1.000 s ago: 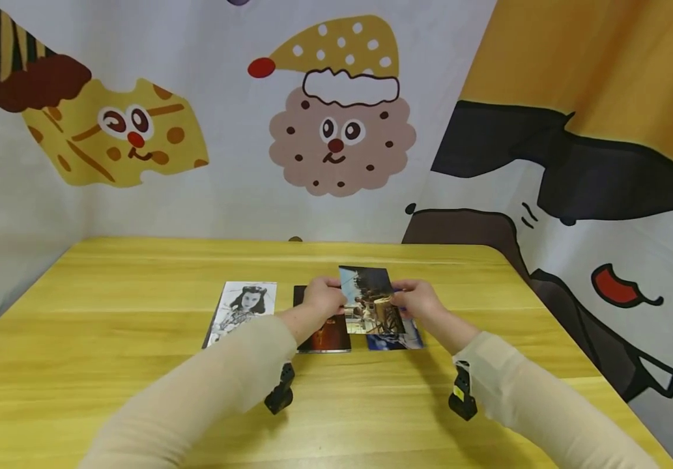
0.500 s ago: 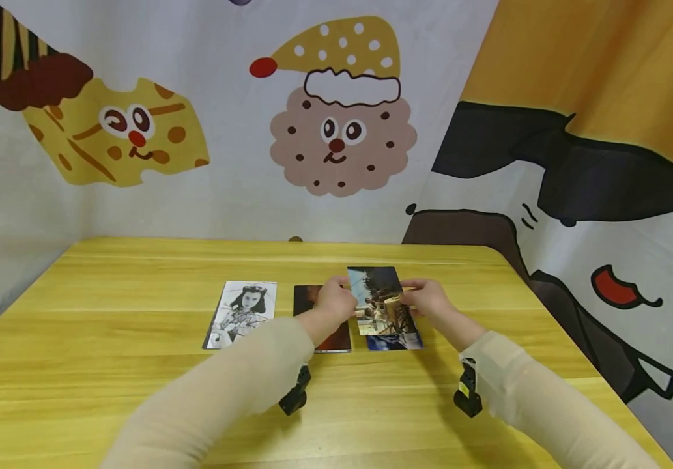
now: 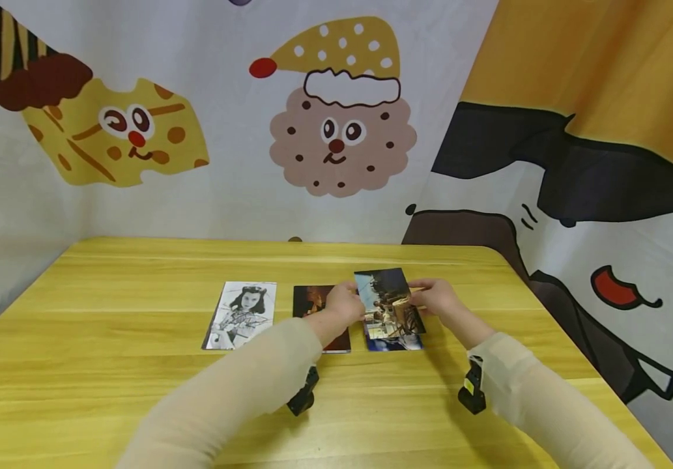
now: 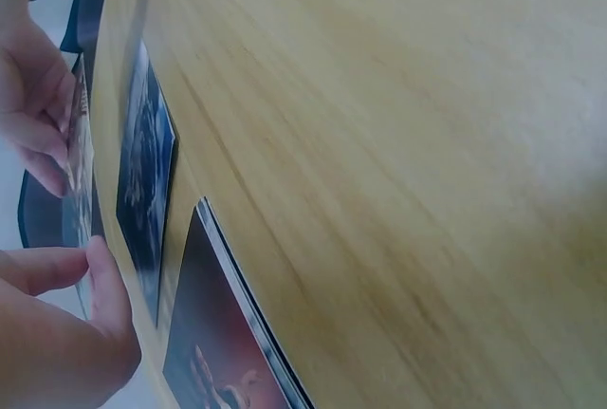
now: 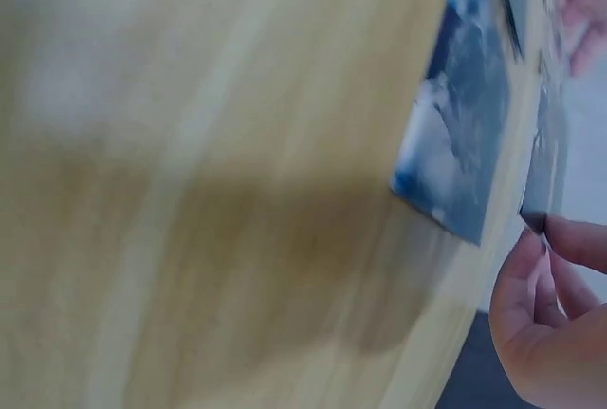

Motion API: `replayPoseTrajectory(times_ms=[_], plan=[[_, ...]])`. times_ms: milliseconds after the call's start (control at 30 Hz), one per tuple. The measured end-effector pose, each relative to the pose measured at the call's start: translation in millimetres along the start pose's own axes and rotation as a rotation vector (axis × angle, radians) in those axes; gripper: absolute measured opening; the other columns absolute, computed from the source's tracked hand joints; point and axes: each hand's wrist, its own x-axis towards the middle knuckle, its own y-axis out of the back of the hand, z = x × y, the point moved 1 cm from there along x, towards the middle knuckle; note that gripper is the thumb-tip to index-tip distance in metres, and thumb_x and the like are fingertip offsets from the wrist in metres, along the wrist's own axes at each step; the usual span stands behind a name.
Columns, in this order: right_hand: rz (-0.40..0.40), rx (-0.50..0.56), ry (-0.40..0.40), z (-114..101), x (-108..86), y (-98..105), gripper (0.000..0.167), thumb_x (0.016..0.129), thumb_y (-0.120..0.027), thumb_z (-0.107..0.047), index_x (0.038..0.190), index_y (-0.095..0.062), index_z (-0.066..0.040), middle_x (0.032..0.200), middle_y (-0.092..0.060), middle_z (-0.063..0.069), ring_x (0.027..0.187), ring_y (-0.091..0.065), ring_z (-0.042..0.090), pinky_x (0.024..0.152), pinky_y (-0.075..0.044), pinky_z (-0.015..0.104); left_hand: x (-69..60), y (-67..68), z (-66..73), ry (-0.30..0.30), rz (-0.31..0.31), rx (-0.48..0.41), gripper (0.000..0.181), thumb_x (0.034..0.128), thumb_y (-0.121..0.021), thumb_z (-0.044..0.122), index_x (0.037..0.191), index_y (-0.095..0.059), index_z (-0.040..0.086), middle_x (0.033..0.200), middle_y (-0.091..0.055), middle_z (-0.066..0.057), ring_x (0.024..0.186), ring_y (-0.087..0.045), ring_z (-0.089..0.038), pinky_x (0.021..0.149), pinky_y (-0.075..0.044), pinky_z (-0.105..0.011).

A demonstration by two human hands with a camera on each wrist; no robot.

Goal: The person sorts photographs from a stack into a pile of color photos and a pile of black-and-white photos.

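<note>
Both hands hold one photo card (image 3: 389, 303) with a blue sky and a crowded scene, raised above the table. My left hand (image 3: 343, 306) pinches its left edge; in the left wrist view thumb and finger (image 4: 109, 286) meet at that edge. My right hand (image 3: 438, 299) pinches the opposite edge, with the card's corner between thumb and finger in the right wrist view. Beneath it a blue photo card (image 5: 457, 115) lies on the table, partly covered in the head view. A small stack of dark red photo cards (image 4: 223, 333) lies under the left hand, partly hidden by it.
A black-and-white portrait card (image 3: 242, 316) lies on the wooden table (image 3: 107, 365), left of the dark red stack. A cartoon-printed cloth (image 3: 219, 208) hangs behind the table. Each wrist carries a small black camera (image 3: 473, 387).
Both hands have moved to the right with the held card, from between the dark red stack and the blue card to over the blue card. The cards on the table stay put.
</note>
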Motion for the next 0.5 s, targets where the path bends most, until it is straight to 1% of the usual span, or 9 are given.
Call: replayPoseTrajectory(times_ms=[67, 133, 167, 233, 300, 367, 400, 467, 500], plan=[[-0.013, 0.000, 0.007, 0.7, 1.7, 3.9, 0.043, 0.090, -0.054, 0.002, 0.132, -0.046, 0.009, 0.095, -0.066, 0.014, 0.075, -0.058, 0.008, 0.066, -0.054, 0.029, 0.1, -2.1, -0.8, 0.008, -0.022, 0.006, 0.061, 0.0838, -0.046, -0.014, 0.142, -0.035, 0.001, 0.120, -0.055, -0.021, 0.050, -0.020, -0.010, 0.050, -0.031, -0.024], [-0.022, -0.003, 0.005, 2.7, 3.4, 6.5, 0.043, 0.090, -0.053, 0.003, 0.132, -0.046, 0.009, 0.095, -0.066, 0.013, 0.072, -0.057, 0.006, 0.065, -0.053, 0.028, 0.6, -4.1, -1.6, 0.013, -0.043, 0.026, 0.061, 0.0851, -0.046, -0.012, 0.143, -0.034, 0.002, 0.095, -0.060, -0.013, 0.048, -0.019, -0.009, 0.049, -0.029, -0.023], [-0.024, -0.006, 0.003, 3.9, 4.0, 7.1, 0.043, 0.090, -0.053, 0.003, 0.132, -0.047, 0.009, 0.096, -0.066, 0.015, 0.072, -0.056, 0.006, 0.065, -0.053, 0.027, 0.7, -4.9, -1.9, 0.019, -0.052, 0.033, 0.061, 0.0858, -0.046, -0.011, 0.144, -0.033, 0.002, 0.082, -0.057, -0.008, 0.047, -0.017, -0.009, 0.048, -0.027, -0.023], [-0.030, -0.014, -0.002, 6.4, 4.6, 7.5, 0.043, 0.090, -0.053, 0.003, 0.132, -0.047, 0.009, 0.103, -0.065, 0.020, 0.073, -0.056, 0.007, 0.064, -0.053, 0.027, 1.2, -6.3, -2.9, 0.028, -0.063, 0.053, 0.060, 0.0864, -0.046, -0.010, 0.144, -0.033, 0.002, 0.060, -0.044, 0.001, 0.046, -0.013, -0.009, 0.047, -0.022, -0.023], [-0.032, -0.025, -0.005, 8.4, 4.3, 6.8, 0.042, 0.090, -0.053, 0.003, 0.131, -0.047, 0.010, 0.110, -0.062, 0.024, 0.075, -0.055, 0.010, 0.064, -0.053, 0.028, 1.4, -7.0, -3.9, 0.034, -0.071, 0.077, 0.060, 0.0867, -0.045, -0.008, 0.144, -0.033, 0.002, 0.048, -0.027, 0.005, 0.044, -0.012, -0.009, 0.047, -0.019, -0.023], [-0.029, -0.038, -0.010, 9.5, 3.6, 6.2, 0.042, 0.090, -0.054, 0.002, 0.131, -0.048, 0.009, 0.113, -0.060, 0.026, 0.080, -0.057, 0.012, 0.065, -0.055, 0.029, 0.7, -7.1, -4.7, 0.042, -0.070, 0.097, 0.059, 0.0869, -0.046, -0.007, 0.144, -0.034, 0.003, 0.047, -0.030, 0.004, 0.043, -0.014, -0.009, 0.047, -0.019, -0.023], [-0.030, -0.044, -0.009, 9.9, 3.4, 6.0, 0.042, 0.090, -0.054, 0.001, 0.131, -0.048, 0.010, 0.114, -0.059, 0.026, 0.081, -0.058, 0.014, 0.066, -0.056, 0.030, 0.1, -6.9, -5.0, 0.040, -0.066, 0.106, 0.058, 0.0867, -0.046, -0.006, 0.143, -0.035, 0.002, 0.051, -0.041, 0.002, 0.043, -0.017, -0.010, 0.046, -0.020, -0.023], [-0.028, -0.047, -0.008, 11.3, 3.9, 5.4, 0.042, 0.089, -0.055, 0.001, 0.130, -0.048, 0.009, 0.113, -0.060, 0.026, 0.083, -0.059, 0.016, 0.067, -0.056, 0.032, -1.4, -6.3, -5.0, 0.043, -0.062, 0.122, 0.058, 0.0867, -0.047, -0.004, 0.143, -0.035, 0.002, 0.067, -0.060, -0.008, 0.043, -0.023, -0.010, 0.046, -0.022, -0.023], [-0.025, -0.041, -0.007, 13.0, 5.0, 5.3, 0.042, 0.088, -0.056, 0.001, 0.130, -0.049, 0.009, 0.111, -0.061, 0.026, 0.083, -0.060, 0.016, 0.066, -0.057, 0.032, -2.1, -6.0, -4.9, 0.044, -0.060, 0.126, 0.057, 0.0868, -0.048, -0.003, 0.142, -0.036, 0.002, 0.085, -0.065, -0.013, 0.044, -0.028, -0.010, 0.047, -0.024, -0.023]])
